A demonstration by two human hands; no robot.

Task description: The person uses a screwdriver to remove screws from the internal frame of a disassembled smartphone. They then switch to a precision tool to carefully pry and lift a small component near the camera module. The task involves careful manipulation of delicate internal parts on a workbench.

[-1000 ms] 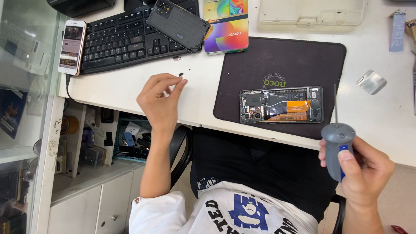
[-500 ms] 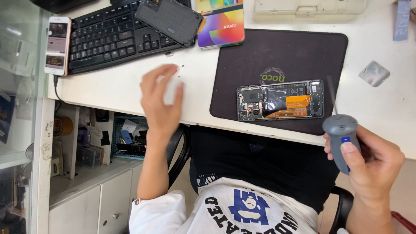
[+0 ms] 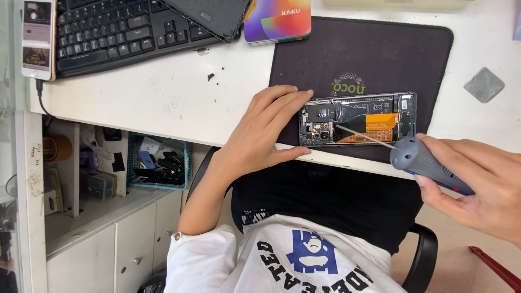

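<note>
A white desk [image 3: 163, 92] filled the upper part of the frame, its front edge running across the middle, with open shelving and a blue basket [image 3: 158, 163] of odds and ends below it at the left. A black mat [image 3: 380, 49] lay on the desk at the upper right. On the mat's lower edge, at centre right of the frame, rested an opened phone [image 3: 358, 119], back cover off, showing its boards and an orange flex strip.

The left hand [image 3: 266, 133] lay flat at the left end of the phone, fingers stretched out and slightly fanned, their tips touching the phone's upper left corner while the thumb ran along the desk edge just below it. It gripped nothing; it only pressed against the phone's end.

The right hand [image 3: 477, 184] sat at the lower right of the frame, curled around the grey handle of a precision screwdriver [image 3: 418, 157]. The thin shaft slanted up and left from the handle, its tip over the middle of the phone near the dark upper board.

A black keyboard [image 3: 119, 30] stood at the upper left, a white phone [image 3: 38, 38] on a cable beside it at the frame's left edge. A dark case [image 3: 209, 16] lay over the keyboard's right end, a colourful box [image 3: 277, 21] next to it. A small grey pad [image 3: 484, 84] lay on the desk at the far right, well apart from the phone.
</note>
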